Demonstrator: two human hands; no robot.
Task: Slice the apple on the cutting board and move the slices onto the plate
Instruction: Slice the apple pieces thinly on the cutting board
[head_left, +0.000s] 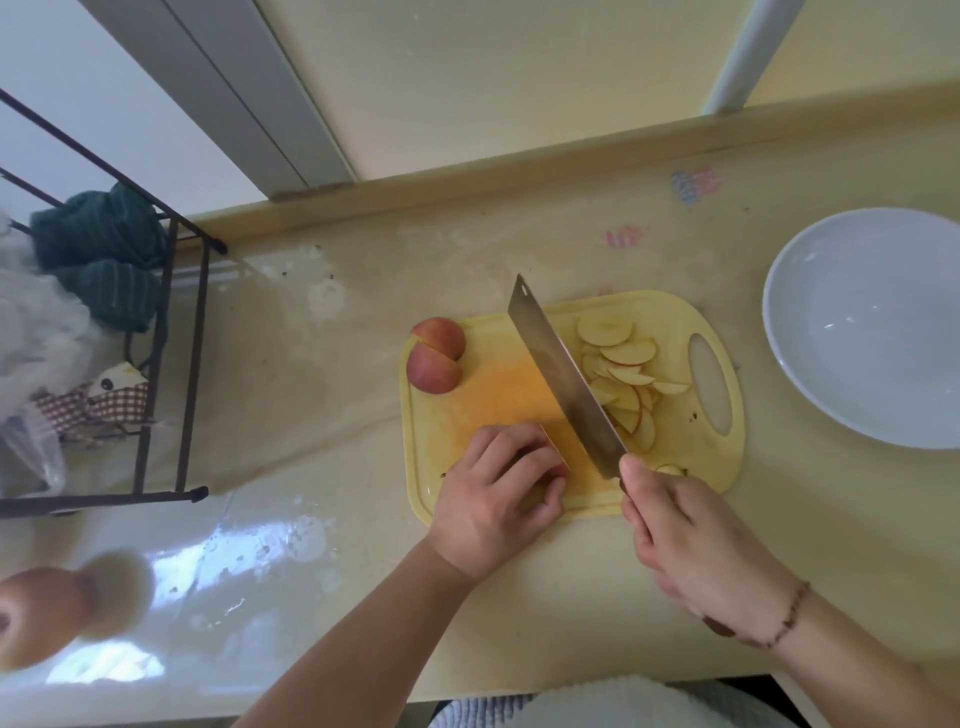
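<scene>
Apple piece (551, 451) is held down on yellow cutting board (670, 312) by curled fingers of left hand (496, 499); cleaver (563, 376) is gripped by right hand (685, 540), fingers wrapped round handle; slices (621, 382) piled right of blade, two quarters (435, 354) at board's left edge, white plate (779, 332) well right

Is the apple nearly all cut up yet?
Partly. A pile of thin slices already lies on the cutting board, right of the knife. Now the left hand steadies an apple piece, mostly hidden, while the right hand holds the knife above the board. Two apple quarters wait uncut at the board's far left corner. The plate holds no slices yet.
</scene>
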